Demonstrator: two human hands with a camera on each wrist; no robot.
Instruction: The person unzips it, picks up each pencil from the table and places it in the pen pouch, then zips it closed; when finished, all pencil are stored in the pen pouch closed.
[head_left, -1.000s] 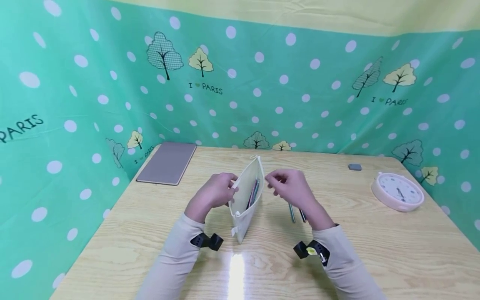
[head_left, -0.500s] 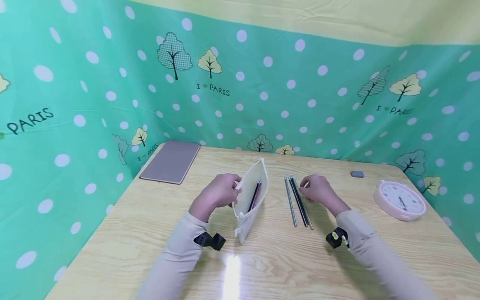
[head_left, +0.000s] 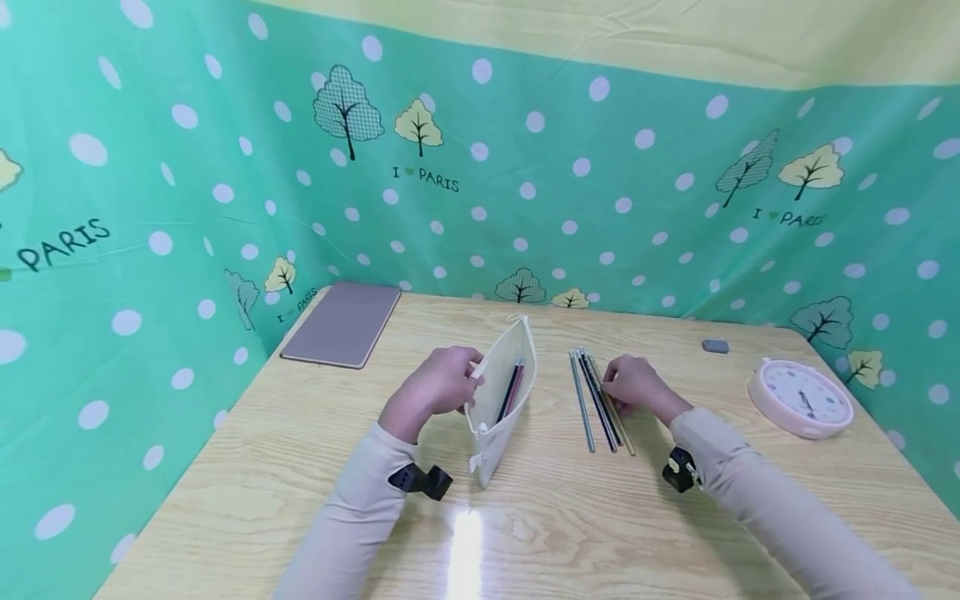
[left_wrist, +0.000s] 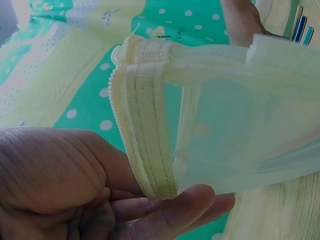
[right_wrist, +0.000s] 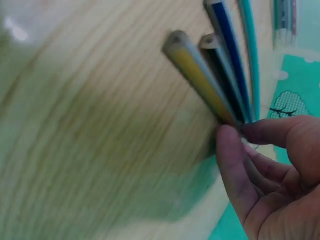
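1. While the left hand (head_left: 444,383) pinches the rim of the pouch (head_left: 497,379), its mouth gapes above the bench (head_left: 577,533); a slackened grip could let it fold.
2. Right hand (head_left: 633,383) pinches the yellow pencil (right_wrist: 199,75), right of the pouch; black pencil (right_wrist: 222,72) just beside, so might drag or roll.

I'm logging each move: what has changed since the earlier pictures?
The right hand has moved right, from beside the pouch to the table, and now pinches the yellow pencil, whose near end has swung slightly right. The left hand still holds the pouch; notebook, eraser and clock stayed put.
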